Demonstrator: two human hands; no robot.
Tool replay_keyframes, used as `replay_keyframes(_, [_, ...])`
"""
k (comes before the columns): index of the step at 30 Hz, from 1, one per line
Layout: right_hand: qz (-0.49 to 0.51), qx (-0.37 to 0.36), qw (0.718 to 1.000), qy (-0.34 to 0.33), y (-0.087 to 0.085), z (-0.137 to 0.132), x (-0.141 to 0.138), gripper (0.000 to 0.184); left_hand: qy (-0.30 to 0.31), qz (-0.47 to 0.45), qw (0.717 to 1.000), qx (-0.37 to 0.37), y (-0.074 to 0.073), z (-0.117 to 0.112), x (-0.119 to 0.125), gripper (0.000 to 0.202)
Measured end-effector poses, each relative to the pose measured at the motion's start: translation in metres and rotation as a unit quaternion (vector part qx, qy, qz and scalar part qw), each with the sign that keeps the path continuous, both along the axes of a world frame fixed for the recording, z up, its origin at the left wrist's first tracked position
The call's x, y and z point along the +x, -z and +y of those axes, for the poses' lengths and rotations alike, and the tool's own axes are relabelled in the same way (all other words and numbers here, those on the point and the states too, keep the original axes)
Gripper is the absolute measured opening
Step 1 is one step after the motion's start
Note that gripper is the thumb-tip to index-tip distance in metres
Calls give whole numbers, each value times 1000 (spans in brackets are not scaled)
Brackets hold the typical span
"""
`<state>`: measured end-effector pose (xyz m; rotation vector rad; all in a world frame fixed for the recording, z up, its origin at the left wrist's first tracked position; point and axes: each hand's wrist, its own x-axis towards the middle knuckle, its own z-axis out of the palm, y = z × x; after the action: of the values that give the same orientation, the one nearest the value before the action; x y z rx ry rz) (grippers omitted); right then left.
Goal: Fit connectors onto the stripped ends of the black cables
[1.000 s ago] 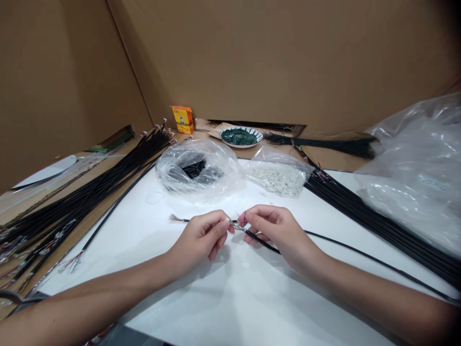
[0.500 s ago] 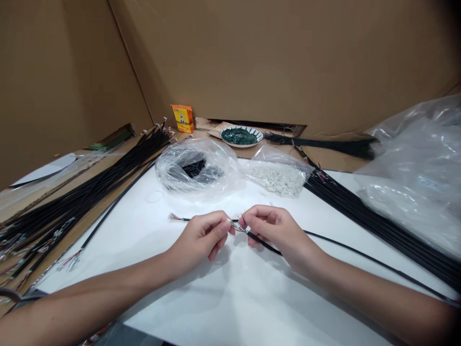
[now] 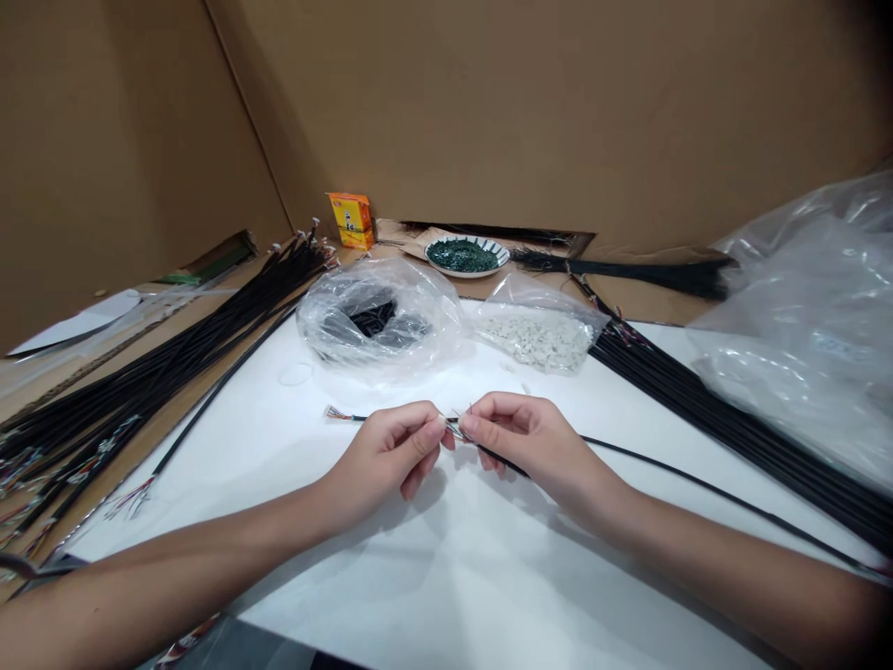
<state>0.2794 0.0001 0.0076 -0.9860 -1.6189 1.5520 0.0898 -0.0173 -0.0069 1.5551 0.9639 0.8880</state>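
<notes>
Over the white sheet point(image 3: 446, 577) my left hand point(image 3: 387, 456) and my right hand point(image 3: 530, 437) meet fingertip to fingertip. Both pinch the stripped end of a thin black cable point(image 3: 698, 484), where fine coloured wires point(image 3: 457, 430) fan out between the fingers. The cable runs off to the right along the sheet. A second cable end with coloured wires point(image 3: 339, 414) lies just behind my left hand.
A clear bag of black parts point(image 3: 377, 321) and a bag of small white pieces point(image 3: 537, 340) lie behind the hands. Bundles of black cables lie at left point(image 3: 160, 372) and right point(image 3: 732, 419). A dish of green bits point(image 3: 464, 256), an orange box point(image 3: 353, 219) and a big plastic bag point(image 3: 816, 326) stand near cardboard walls.
My two hands have drawn closer, so the fingertips now touch at the wire ends. The view has shifted slightly.
</notes>
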Motion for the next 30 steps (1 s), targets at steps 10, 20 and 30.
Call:
replay_keyframes(10, [64, 2, 998, -7, 2, 1, 0, 29, 8, -1, 1000, -4, 2, -1, 0, 33])
replay_keyframes(20, [45, 42, 997, -54, -3, -4, 1, 34, 7, -9, 1000, 11, 1, -5, -1, 30])
replay_keyframes(30, [-1, 44, 998, -47, -6, -6, -1, 27, 26, -61, 997, -45, 0, -5, 1, 31])
